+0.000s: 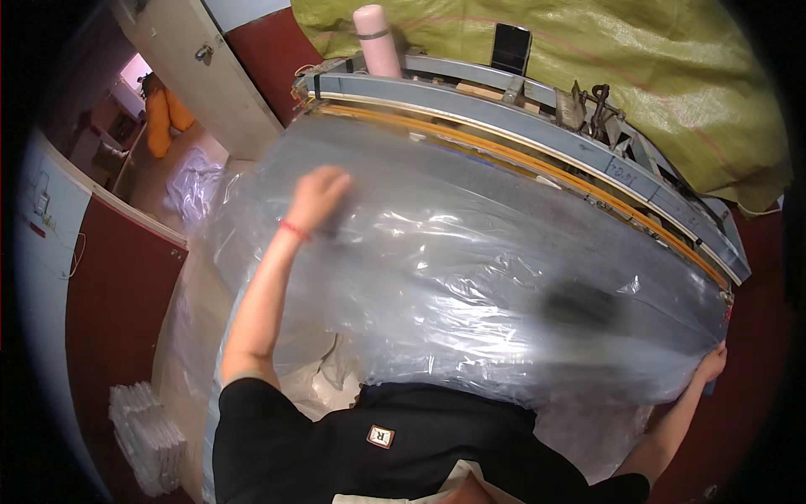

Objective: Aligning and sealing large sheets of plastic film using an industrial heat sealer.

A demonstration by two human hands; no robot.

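Clear plastic film [470, 269] spreads over the middle of the view, creased and glossy. At ten o'clock the left hand [321, 195] is over it, its forearm reaching up from seven o'clock, with a red band [294, 228] at the wrist. Its fingers look curled, but blur hides whether they pinch anything or touch the film. At four o'clock the right hand [712, 363], arm stretched out sideways, is closed on the film's edge, where the folds draw together.

A long metal frame [420, 90] with an orange strip [504, 153] bars the film's far side, from eleven to three o'clock. At its back stand a pink bottle [379, 50] at twelve and metal clamps [599, 113] at two. A yellow-green tarp [638, 59] hangs behind. Clear packs [147, 437] lie stacked at eight o'clock; an open door [206, 76] stands at ten to eleven.
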